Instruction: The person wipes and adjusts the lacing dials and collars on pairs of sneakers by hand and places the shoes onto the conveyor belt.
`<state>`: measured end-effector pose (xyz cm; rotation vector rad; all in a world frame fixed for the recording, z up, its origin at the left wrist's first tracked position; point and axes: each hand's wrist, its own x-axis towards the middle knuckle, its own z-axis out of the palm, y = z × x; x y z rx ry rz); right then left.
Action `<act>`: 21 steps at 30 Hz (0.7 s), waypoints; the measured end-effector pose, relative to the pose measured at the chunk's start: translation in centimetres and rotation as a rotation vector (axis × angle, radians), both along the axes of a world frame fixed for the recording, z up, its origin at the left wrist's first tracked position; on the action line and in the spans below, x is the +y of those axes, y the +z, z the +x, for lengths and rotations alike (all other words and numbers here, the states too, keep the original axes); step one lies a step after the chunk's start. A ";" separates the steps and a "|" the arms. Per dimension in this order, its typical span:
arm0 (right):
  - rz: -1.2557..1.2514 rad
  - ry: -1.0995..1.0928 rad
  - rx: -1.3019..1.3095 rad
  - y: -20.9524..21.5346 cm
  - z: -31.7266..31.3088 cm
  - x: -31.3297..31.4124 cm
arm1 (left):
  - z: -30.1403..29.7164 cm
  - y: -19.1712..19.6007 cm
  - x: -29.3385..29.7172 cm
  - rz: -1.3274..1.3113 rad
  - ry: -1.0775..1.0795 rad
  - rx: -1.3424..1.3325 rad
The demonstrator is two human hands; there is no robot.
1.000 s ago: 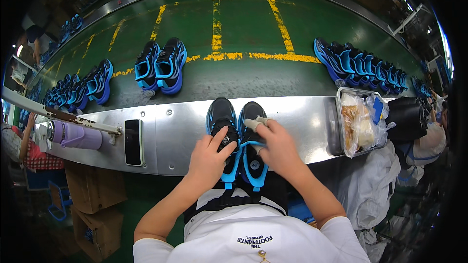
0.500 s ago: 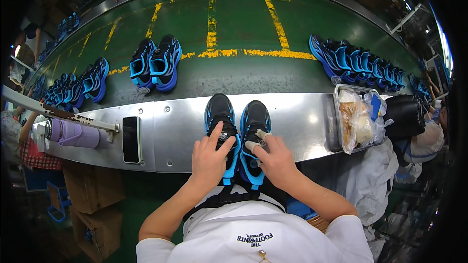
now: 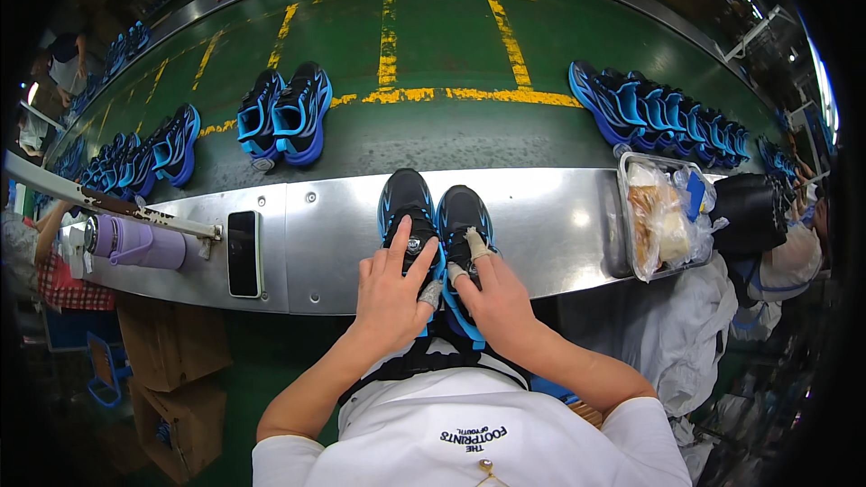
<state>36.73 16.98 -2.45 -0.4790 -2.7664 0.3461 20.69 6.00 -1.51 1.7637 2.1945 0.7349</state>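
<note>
A pair of black and blue sneakers stands before me, toes pointing away and heels over the bench's near edge. My left hand [image 3: 393,293] lies on the left sneaker [image 3: 403,194], two fingers stretched apart on its tongue. Its thumb, wrapped in grey tape, points in between the two shoes. On the right sneaker [image 3: 464,209] rests my right hand [image 3: 494,298], with a taped index finger along the laces and a taped thumb at the collar. That hand's other fingers are mostly hidden. Both shoes' openings are largely covered by my hands.
A phone [image 3: 244,254] and a purple bottle [image 3: 144,244] sit left on the metal bench [image 3: 334,243]. At right stands a plastic tray [image 3: 622,207] of bagged items. Beyond, the green conveyor belt [image 3: 433,45] carries a sneaker pair [image 3: 302,117] and a shoe row [image 3: 631,113].
My left thumb has come into view between the shoes. The right hand has shifted slightly left, its index finger reaching further up the tongue. The right sneaker sits a little closer to the left one.
</note>
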 end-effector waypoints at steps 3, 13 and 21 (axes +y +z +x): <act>-0.065 0.009 -0.014 2.0 0.2 0.1 | 0.2 0.7 0.3 -0.004 0.010 0.040; -0.333 0.004 0.050 2.3 1.2 -1.3 | 0.6 -1.3 1.7 0.148 0.055 0.016; -0.097 0.012 0.096 6.1 1.6 0.2 | -0.8 -1.6 2.4 0.162 -0.085 0.050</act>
